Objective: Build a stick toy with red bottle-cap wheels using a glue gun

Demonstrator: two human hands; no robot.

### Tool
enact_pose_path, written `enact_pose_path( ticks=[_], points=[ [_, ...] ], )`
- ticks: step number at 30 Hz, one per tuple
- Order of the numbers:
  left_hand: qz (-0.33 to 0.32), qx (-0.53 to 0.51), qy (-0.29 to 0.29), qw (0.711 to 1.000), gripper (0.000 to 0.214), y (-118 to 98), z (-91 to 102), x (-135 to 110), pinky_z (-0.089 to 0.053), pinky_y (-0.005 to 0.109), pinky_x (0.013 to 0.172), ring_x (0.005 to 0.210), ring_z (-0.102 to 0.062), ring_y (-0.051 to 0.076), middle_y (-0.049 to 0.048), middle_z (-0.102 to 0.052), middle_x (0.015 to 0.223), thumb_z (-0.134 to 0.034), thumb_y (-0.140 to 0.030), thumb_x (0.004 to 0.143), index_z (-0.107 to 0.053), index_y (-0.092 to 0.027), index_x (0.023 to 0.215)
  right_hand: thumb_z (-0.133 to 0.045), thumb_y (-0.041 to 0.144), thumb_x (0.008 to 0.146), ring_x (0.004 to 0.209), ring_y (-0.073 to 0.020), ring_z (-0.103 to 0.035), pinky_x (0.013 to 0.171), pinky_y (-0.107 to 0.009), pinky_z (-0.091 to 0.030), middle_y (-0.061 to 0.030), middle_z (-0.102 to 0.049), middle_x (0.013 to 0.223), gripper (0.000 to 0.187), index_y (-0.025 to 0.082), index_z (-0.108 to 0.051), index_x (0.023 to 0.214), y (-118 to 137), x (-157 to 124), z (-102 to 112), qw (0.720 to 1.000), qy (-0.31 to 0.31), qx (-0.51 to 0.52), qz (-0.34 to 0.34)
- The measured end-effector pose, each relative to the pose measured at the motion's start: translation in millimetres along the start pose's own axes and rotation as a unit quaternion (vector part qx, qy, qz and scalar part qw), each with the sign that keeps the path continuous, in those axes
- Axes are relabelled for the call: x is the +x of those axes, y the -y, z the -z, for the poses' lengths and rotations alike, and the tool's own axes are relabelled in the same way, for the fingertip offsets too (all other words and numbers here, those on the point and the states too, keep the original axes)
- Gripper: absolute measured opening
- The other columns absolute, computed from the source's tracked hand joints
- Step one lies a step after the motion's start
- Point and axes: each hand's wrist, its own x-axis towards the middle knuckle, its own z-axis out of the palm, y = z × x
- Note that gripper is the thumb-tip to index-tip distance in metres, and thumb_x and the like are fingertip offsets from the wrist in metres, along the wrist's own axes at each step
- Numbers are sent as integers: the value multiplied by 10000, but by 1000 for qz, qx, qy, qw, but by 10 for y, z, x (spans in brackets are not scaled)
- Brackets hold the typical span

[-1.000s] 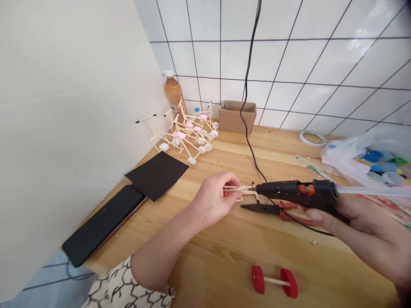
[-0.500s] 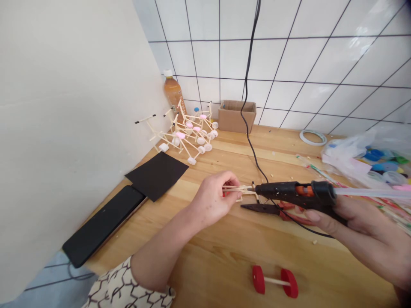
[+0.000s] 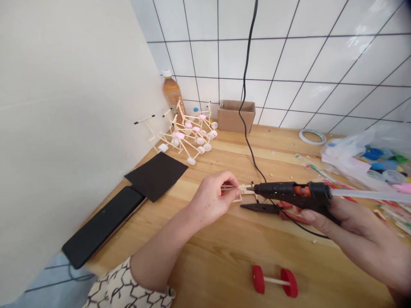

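My left hand (image 3: pixel 212 202) pinches a small frame of pale wooden sticks (image 3: pixel 241 191), with its far end showing past my fingers. My right hand (image 3: pixel 362 236) grips a black hot glue gun (image 3: pixel 289 191) with a long clear glue stick (image 3: pixel 369 193) in its rear. The gun's nozzle is at the frame, and any contact is hard to make out. Black-nosed pliers with red handles (image 3: pixel 268 208) lie just below the gun. An axle with red wheels (image 3: pixel 274 280) lies near the table's front.
A finished stick structure with white and pink caps (image 3: pixel 184 134) stands at the wall. Nearby are black card (image 3: pixel 156 176), a black tablet (image 3: pixel 102 226), a bottle (image 3: pixel 171 90), a cardboard box (image 3: pixel 236 116), tape (image 3: pixel 312 137), a bag of caps (image 3: pixel 369 158), and a black cable (image 3: pixel 247 141).
Both hands, the stick frame and the glue gun have shifted slightly left. The grips have not changed, and the view has tilted a little.
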Motion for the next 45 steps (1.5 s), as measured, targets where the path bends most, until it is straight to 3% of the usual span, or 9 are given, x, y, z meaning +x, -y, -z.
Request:
enact_pose_path(
  ticks=[20,31,38,45],
  points=[
    [-15,22,-2,1000,53,-6,34,-5,-476,235,667,706,-603,127,-6,-636,723,-594,-113,716,-571,-160,706,-537,507,772,978,-244,-620,833,-314,-511,10,-672,1094,345,303,-661,1021,-93,-50,8,998,26,44,-28],
    [-16,19,-2,1000,67,18,26,-5,-468,228,658,707,-596,124,-10,-626,735,-622,-124,702,-569,-161,718,-521,512,775,873,-245,-655,726,-309,-543,-12,-712,983,345,277,-671,978,-40,-32,-27,1000,6,13,1],
    [-16,17,-3,1000,73,19,23,-10,-466,221,656,712,-592,121,-9,-624,741,-623,-118,701,-567,-160,722,-506,480,801,895,-239,-649,726,-290,-540,-16,-695,1044,330,279,-657,1015,0,-34,-33,1000,5,-3,30],
    [-14,12,-2,1000,71,22,21,-7,-465,219,666,713,-597,119,-11,-628,742,-626,-118,701,-571,-158,724,-527,487,782,857,-236,-663,694,-293,-561,-7,-708,988,338,289,-657,1024,-48,-45,-30,1000,3,16,18]
  ],
)
